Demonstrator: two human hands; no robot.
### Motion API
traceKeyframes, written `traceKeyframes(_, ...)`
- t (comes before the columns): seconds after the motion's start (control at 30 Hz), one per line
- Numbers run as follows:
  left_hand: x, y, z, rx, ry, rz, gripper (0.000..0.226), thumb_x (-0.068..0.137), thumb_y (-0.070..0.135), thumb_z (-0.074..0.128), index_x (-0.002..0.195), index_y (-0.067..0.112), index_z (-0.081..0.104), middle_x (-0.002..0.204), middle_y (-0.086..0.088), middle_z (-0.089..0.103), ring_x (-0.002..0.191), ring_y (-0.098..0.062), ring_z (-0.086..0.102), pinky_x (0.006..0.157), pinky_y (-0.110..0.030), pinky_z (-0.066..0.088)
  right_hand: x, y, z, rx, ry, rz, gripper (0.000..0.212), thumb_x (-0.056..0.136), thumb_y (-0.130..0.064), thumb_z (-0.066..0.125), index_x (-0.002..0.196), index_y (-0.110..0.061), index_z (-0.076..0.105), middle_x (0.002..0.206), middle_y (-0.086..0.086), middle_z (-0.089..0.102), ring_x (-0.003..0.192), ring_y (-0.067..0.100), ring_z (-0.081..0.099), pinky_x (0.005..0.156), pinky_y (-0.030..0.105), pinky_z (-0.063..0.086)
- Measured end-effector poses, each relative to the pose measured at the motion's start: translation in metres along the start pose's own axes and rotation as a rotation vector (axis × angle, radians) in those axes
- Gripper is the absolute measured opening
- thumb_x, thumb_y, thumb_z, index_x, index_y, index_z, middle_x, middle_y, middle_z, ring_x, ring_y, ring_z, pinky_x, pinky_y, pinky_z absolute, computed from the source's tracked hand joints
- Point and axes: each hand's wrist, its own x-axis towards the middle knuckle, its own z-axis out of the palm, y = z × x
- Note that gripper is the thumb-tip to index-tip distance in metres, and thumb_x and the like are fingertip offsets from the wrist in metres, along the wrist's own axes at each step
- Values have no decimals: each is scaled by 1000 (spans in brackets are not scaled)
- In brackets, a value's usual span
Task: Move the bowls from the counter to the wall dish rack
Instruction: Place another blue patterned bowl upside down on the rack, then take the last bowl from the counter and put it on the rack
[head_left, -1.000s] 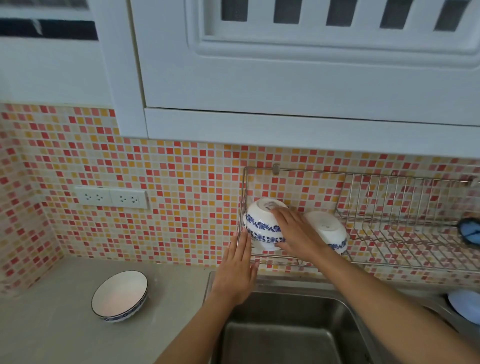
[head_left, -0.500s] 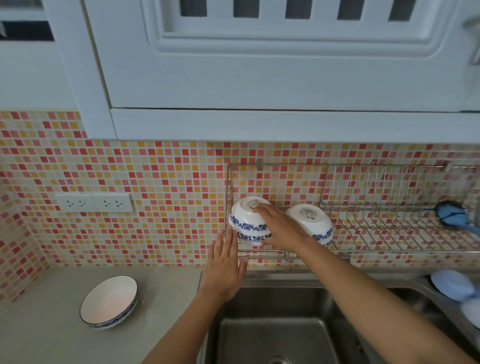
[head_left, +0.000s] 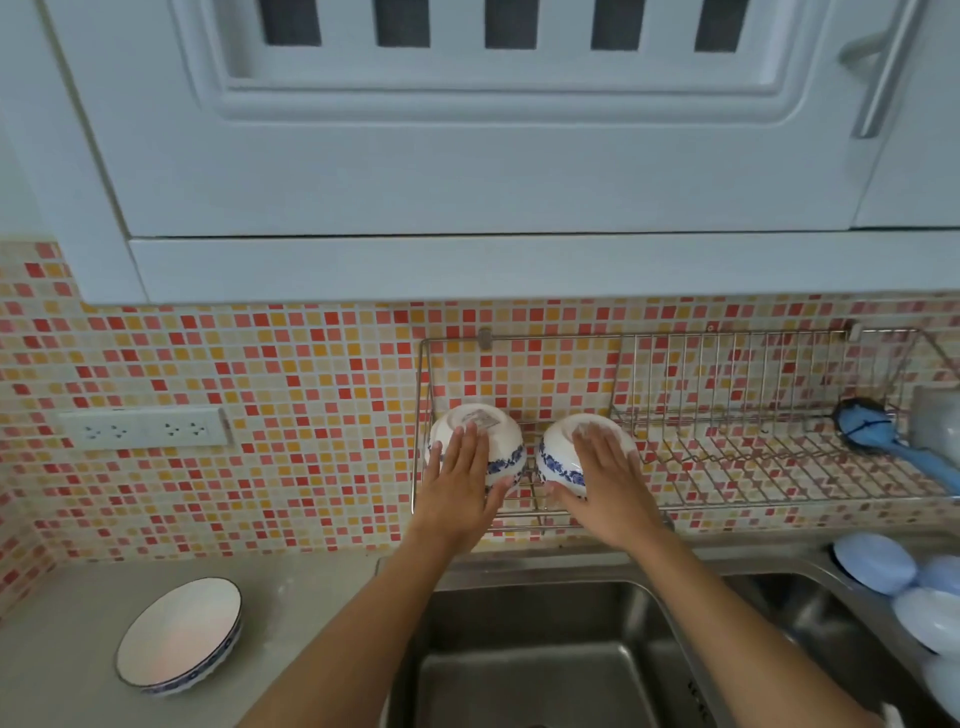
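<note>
Cabinet (head_left: 467, 156): white, panelled door, hung above the tiled wall
Tiled wall (head_left: 285, 405): small red, orange and cream squares; a double socket (head_left: 143, 427) at left
Sink (head_left: 545, 660): steel basin, below the rack
Table (head_left: 67, 623): grey top left of the sink, carrying one bowl
Wall dish rack (head_left: 727, 467): wire, fixed to the tiles; two bowls in its left end, a blue brush (head_left: 893, 441) at its right end
Left hand (head_left: 457, 483): grip flat, fingers straight and spread, laid over the left rack bowl
Right hand (head_left: 605, 483): grip flat, fingers straight, laid over the right rack bowl
Left rack bowl (head_left: 498, 436): white with blue floral band, upside down, base toward the camera
Right rack bowl (head_left: 558, 457): same pattern, upside down, just beside the left one
Table bowl (head_left: 179, 636): upright, blue-rimmed, well apart from the rack
Pale blue items (head_left: 878, 564): rounded, right of the sink
</note>
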Motion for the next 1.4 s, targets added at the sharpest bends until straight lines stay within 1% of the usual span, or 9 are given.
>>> traceKeyframes(0.13, 19, 1, -3, -65, 23, -19, 68, 96, 57, 14, 151, 18, 5, 161, -3, 3, 148, -22, -4, 116, -36, -7, 14, 9, -4, 48, 7, -9, 81, 89, -65, 42, 154, -25, 14, 163, -1, 11, 150, 20, 5, 121, 51, 7)
traceKeyframes(0.37, 35, -2, -3, -74, 49, 21, 70, 94, 61, 19, 147, 15, 24, 156, -6, 24, 144, -25, 17, 119, -41, 9, 17, 16, 0, 25, 33, -45, 77, 89, -63, 43, 152, -28, 15, 162, -2, 14, 149, 20, 9, 120, 51, 8)
traceKeyframes(0.47, 33, -1, 5, 10, 45, 29, 79, 87, 60, 5, 147, 12, 22, 155, -10, 24, 144, -29, 18, 119, -43, 10, 17, 15, 0, 9, 22, -38, 75, 91, -62, 41, 152, -30, 12, 163, -2, 11, 150, 20, 6, 120, 52, 7)
traceKeyframes(0.67, 32, 0, 10, 64, 45, 11, 72, 91, 50, 8, 148, 8, 19, 156, -16, 19, 145, -35, 11, 119, -46, 8, 15, 14, -3, 24, -7, -30, 74, 92, -60, 40, 153, -31, 10, 163, -3, 8, 150, 19, 3, 121, 51, 3)
traceKeyframes(0.87, 0, 5, 11, -93, 90, -67, 72, 96, 57, 15, 150, 19, -14, 158, -4, -21, 143, -23, -24, 115, -38, -14, 17, 15, 3, -4, 23, -40, 73, 93, -62, 38, 153, -30, 13, 163, 0, 12, 150, 22, 7, 120, 52, 7)
traceKeyframes(1.03, -74, -31, 12, -68, 149, -134, 68, 98, 55, 20, 151, 22, -8, 159, -5, -14, 145, -21, -20, 116, -39, -15, 19, 12, 4, 45, 75, -56, 70, 91, -53, 50, 149, -21, 28, 159, 10, 26, 146, 31, 20, 116, 57, 21)
traceKeyframes(1.13, -122, -79, 12, -89, 147, -263, 66, 98, 52, 18, 151, 19, -5, 159, -5, -12, 144, -21, -20, 117, -39, -14, -4, -17, 2, 260, 233, 3, 64, 92, -53, 46, 144, -16, 37, 150, 16, 39, 136, 38, 37, 107, 60, 36)
traceKeyframes(1.27, -177, -159, 20, -178, 101, -463, 66, 98, 53, 17, 151, 17, 2, 159, -6, -11, 146, -24, -16, 120, -42, -5, -72, -103, 25, 632, 499, -75, 46, 94, -36, 48, 131, -8, 48, 131, 17, 50, 121, 34, 49, 97, 51, 46)
traceKeyframes(1.4, -215, -231, 31, -238, 86, -626, 63, 100, 42, 31, 150, 9, 12, 159, -16, 5, 146, -33, 0, 120, -42, 3, -113, -208, 81, 741, 308, -192, 39, 91, -34, 51, 122, -10, 55, 118, 6, 58, 111, 15, 53, 95, 31, 46)
